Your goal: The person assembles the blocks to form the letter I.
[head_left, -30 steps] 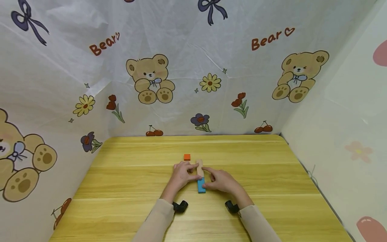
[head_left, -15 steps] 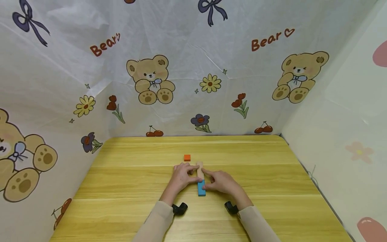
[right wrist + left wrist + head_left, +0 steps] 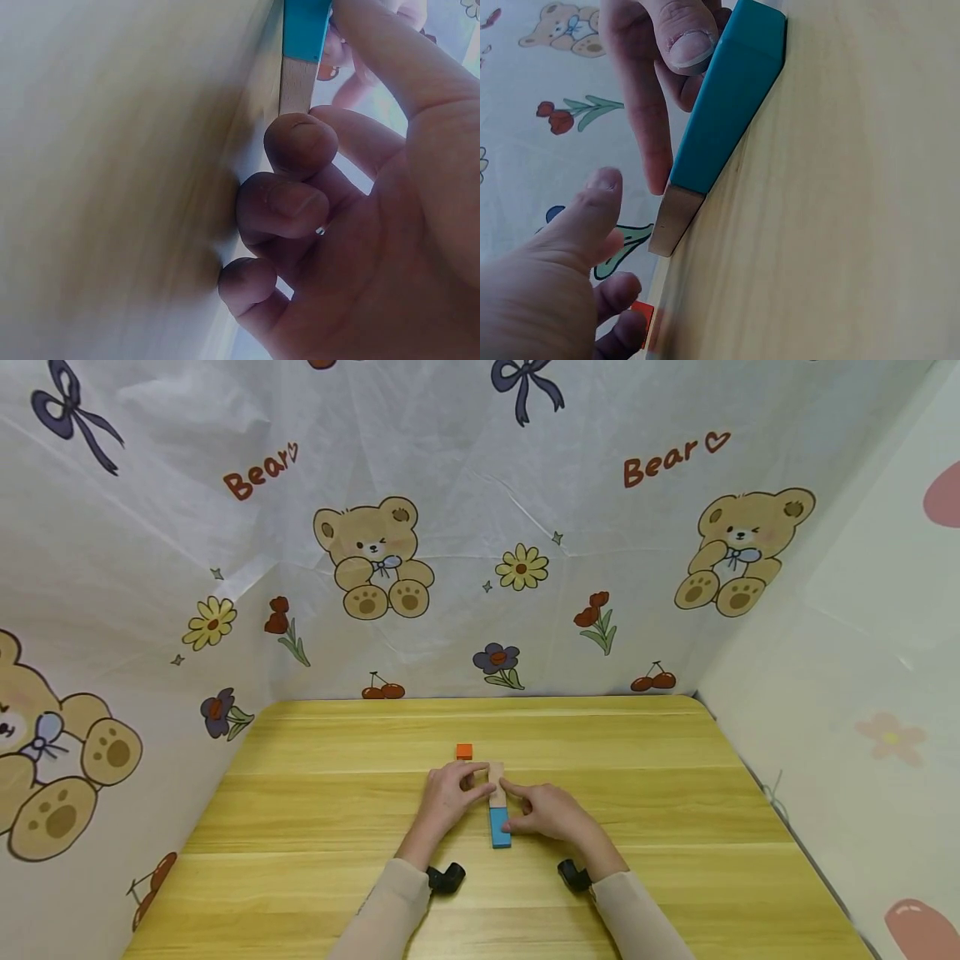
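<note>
In the head view a blue block [image 3: 500, 828] and a bare-wood block [image 3: 497, 785] lie end to end in a line on the table, the blue one nearer the person. My left hand [image 3: 447, 795] is at the left side of the wood block, thumb and index finger spread; in the left wrist view its thumb [image 3: 600, 199] stands apart from the blocks. From the right, my right hand [image 3: 551, 810] touches the row, index finger by the wood block and thumb on the blue block's side. Its other fingers [image 3: 289, 206] are bent, holding nothing.
A small orange block [image 3: 464, 751] lies just beyond my left hand. The wooden table [image 3: 637, 760] meets a printed cloth [image 3: 450, 635] along its back edge. A black camera mount [image 3: 447, 878] sits at my left wrist, another mount [image 3: 575, 874] at the right.
Both blocks have slid slightly toward the person, the right hand staying against them. My left thumb has drawn back from the joint between the blocks to the wood block's left edge.
</note>
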`<state>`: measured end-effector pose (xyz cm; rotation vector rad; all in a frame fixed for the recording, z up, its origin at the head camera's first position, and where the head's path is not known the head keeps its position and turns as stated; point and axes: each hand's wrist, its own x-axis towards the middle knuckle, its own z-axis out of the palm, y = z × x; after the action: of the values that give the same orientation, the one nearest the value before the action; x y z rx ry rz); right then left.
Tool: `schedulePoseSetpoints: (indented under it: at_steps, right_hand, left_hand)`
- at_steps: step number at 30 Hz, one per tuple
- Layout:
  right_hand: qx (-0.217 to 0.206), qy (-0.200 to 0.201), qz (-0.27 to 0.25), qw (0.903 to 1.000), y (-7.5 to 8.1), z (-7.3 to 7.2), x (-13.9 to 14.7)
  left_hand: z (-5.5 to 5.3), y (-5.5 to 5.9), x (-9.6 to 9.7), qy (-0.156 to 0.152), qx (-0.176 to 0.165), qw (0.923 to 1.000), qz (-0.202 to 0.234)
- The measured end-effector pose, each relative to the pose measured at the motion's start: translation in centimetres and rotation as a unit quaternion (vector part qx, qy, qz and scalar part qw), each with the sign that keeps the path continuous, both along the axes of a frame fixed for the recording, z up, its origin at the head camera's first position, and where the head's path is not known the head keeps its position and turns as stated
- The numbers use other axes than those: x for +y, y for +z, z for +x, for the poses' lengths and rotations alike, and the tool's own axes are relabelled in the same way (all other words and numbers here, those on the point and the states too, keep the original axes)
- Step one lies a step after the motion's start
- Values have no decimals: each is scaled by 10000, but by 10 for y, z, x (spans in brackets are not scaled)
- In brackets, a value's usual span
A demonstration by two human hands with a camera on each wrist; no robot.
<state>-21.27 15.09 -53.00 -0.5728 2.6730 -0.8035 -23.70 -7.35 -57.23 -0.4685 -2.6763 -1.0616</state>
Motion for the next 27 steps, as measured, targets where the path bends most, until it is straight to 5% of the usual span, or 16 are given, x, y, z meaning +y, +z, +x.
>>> schedulePoseSetpoints:
  at_steps: [10, 27]
  right_hand:
    - [-3, 6, -24, 10000, 1, 1, 1]
    - [-235, -121, -35, 9996, 0, 0, 0]
  left_hand:
    - [-3, 2, -2, 282, 24, 9930, 1149]
    - [-19, -2, -16, 1045, -56, 9881, 1129]
